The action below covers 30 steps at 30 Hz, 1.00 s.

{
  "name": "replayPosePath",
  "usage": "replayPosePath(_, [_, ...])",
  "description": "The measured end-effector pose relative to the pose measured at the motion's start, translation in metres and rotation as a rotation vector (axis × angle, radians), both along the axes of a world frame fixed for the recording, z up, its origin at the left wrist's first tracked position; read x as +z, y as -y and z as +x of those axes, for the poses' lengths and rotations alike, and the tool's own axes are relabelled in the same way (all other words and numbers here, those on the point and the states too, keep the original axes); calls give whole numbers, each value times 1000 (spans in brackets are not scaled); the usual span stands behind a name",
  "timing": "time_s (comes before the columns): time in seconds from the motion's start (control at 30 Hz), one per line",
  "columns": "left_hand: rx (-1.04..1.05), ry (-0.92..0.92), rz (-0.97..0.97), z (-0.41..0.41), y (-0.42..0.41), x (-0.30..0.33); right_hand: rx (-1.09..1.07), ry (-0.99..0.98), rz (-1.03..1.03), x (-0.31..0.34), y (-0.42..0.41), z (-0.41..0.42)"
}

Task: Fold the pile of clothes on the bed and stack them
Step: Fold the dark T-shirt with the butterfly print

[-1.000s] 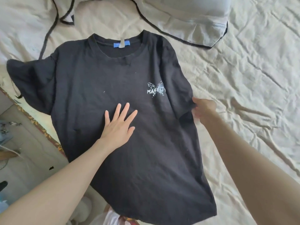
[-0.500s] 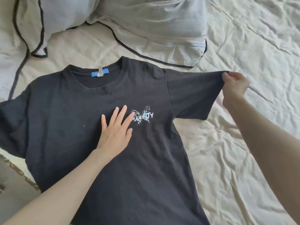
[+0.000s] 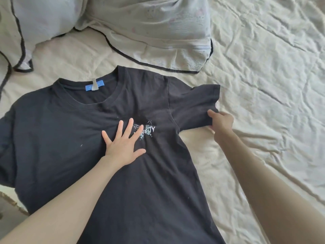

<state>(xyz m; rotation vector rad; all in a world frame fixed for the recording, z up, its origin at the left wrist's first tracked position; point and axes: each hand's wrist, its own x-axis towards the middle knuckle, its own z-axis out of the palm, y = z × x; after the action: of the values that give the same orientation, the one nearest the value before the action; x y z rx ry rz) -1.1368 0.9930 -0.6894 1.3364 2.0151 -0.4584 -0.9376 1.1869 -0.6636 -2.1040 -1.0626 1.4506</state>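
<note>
Black T-shirt (image 3: pixel 123 182) lies face up on the cream bedsheet (image 3: pixel 263 120), collar toward 12 o'clock, hem running out of frame at 6 o'clock. Fabric mostly flat; slight wrinkles radiate around the chest. Blue neck label (image 3: pixel 94 87) with a grey loop shows inside the collar. Small white butterfly print (image 3: pixel 146 132) on the chest, partly covered.

Left hand (image 3: pixel 121 145): fingers straight and spread, palm pressing flat on the chest, fingertips over the print.

Right hand (image 3: pixel 222 123): at 3 o'clock of the shirt, fingers curled, pinching the hem edge of the sleeve (image 3: pixel 193 104); sleeve bunched and creased there.

Pale pillows (image 3: pixel 149 29) with dark piping at 12 o'clock, just beyond the collar.
</note>
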Motion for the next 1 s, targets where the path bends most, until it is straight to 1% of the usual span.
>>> replayPosePath(0.03, [20, 44, -2, -3, -2, 4, 20, 7, 125, 7, 3, -7])
replayPosePath(0.07, [71, 99, 22, -7, -4, 10, 88, 54, 272, 14, 9, -14])
replayPosePath(0.1, [163, 164, 85, -13, -6, 17, 177, 92, 420, 23, 19, -23])
replayPosePath(0.13, [333, 238, 194, -19, -6, 21, 306, 109, 557, 30, 32, -33])
replayPosePath(0.17, [573, 311, 318, -26, -3, 27, 460, 121, 703, 36, 48, -43])
replayPosePath(0.2, [854, 385, 434, -35, -1, 35, 629, 124, 819, 39, 67, -52])
replayPosePath(0.23, [1133, 443, 521, -46, 2, 43, 795, 133, 897, 42, 86, -58])
replayPosePath(0.27, [1363, 464, 577, -57, 6, 48, 977, 158, 957, 40, 105, -62])
replayPosePath(0.3, [1500, 444, 606, -68, 12, 52, 1161, 183, 953, 36, 124, -62])
replayPosePath(0.33, [1541, 410, 612, -79, 17, 54, 1304, 186, 874, 32, 141, -61])
replayPosePath(0.37, [1530, 389, 606, -86, 19, 54, 1381, 165, 736, 29, 155, -55])
replayPosePath(0.4, [1481, 374, 603, -90, 18, 54, 1361, 123, 621, 25, 164, -49])
replayPosePath(0.43, [1396, 362, 602, -93, 13, 54, 1244, 87, 550, 22, 170, -43])
replayPosePath(0.47, [1296, 357, 608, -94, 6, 54, 1066, 71, 476, 23, 171, -40])
replayPosePath(0.53, [1088, 347, 606, -94, -16, 52, 615, 60, 245, 25, 164, -37])
replayPosePath(0.57, [989, 337, 607, -93, -31, 50, 425, 46, 116, 23, 157, -37])
replayPosePath(0.6, [894, 325, 615, -90, -46, 48, 284, 18, 1, 22, 149, -37])
replayPosePath(0.67, [709, 325, 624, -81, -79, 45, 81, -117, -208, 17, 134, -40])
replayPosePath(0.73, [551, 316, 547, -71, -110, 40, -100, -296, -368, 13, 120, -47])
replayPosePath(0.77, [504, 287, 494, -68, -122, 39, -186, -381, -422, 11, 115, -51])
replayPosePath(0.83, [497, 251, 436, -65, -141, 37, -356, -516, -474, 10, 104, -56])
replayPosePath(0.87, [529, 279, 437, -66, -147, 36, -434, -547, -473, 9, 100, -58])
replayPosePath(0.93, [618, 410, 478, -65, -156, 37, -567, -553, -447, 7, 95, -58])
replayPosePath(1.0, [714, 542, 566, -61, -168, 36, -655, -551, -417, 7, 92, -58])
